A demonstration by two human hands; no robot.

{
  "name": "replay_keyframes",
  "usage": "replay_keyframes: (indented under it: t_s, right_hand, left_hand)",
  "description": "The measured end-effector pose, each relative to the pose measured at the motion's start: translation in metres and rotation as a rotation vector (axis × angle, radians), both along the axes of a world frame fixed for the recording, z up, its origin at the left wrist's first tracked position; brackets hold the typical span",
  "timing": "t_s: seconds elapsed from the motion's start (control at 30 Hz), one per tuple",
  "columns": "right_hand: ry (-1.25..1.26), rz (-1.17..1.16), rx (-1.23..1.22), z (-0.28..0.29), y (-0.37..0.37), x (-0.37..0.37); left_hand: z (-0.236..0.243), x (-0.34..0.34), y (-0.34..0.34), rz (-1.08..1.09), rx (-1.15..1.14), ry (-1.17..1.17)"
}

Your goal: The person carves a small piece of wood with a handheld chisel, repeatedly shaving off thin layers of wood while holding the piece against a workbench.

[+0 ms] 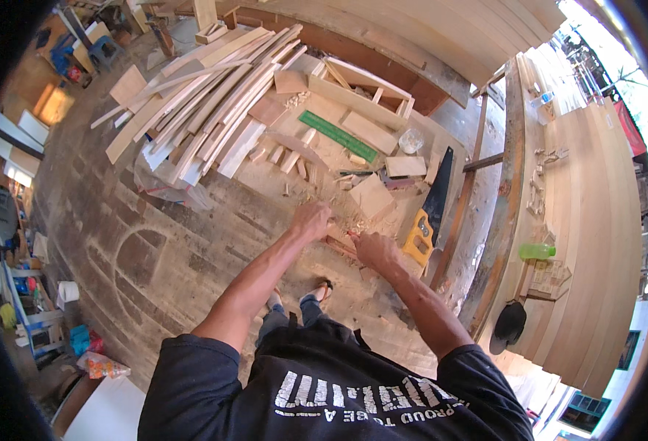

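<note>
My left hand (310, 220) is closed, its fingers curled at the near edge of a work surface strewn with shavings (347, 220). What it grips, if anything, is too small to make out. Just to the right, my right hand (379, 252) is closed too, and something small and red (352, 235) shows at its fingertips; its kind is unclear. Beyond the hands lie a square piece of wood (371, 195), a green ruler (338, 137) and small wood offcuts (291, 162). A handsaw (434, 202) with a yellow handle rests right of my right hand.
Long wood strips (213, 95) are piled at the far left. An open wooden frame (360, 94) and a clear round container (411, 141) stand at the back. On the right, a plank surface (581, 220) carries a green bottle (537, 251) and a black cap (508, 326).
</note>
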State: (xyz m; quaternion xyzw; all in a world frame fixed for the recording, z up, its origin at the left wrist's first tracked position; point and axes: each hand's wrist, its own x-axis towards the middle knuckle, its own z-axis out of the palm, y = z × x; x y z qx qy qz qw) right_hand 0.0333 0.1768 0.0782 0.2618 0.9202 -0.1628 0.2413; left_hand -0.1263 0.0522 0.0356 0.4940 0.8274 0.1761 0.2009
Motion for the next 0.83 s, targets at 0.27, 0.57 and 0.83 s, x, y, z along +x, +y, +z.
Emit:
replay_keyframes:
  t_s: [0.27,0.57,0.83]
  right_hand:
    - [0.122,0.014,-0.125,-0.023,0.021,0.024]
    - [0.299,-0.121,-0.24,-0.041,-0.014,0.016]
    - [0.279,-0.105,-0.183,-0.048,-0.008,0.009]
  left_hand:
    - [-0.025,0.008,-0.005,0.161,0.143,-0.127]
    - [-0.039,-0.001,-0.005,0.05,0.117,-0.011]
    - [-0.034,-0.003,-0.002,0.018,0.045,-0.027]
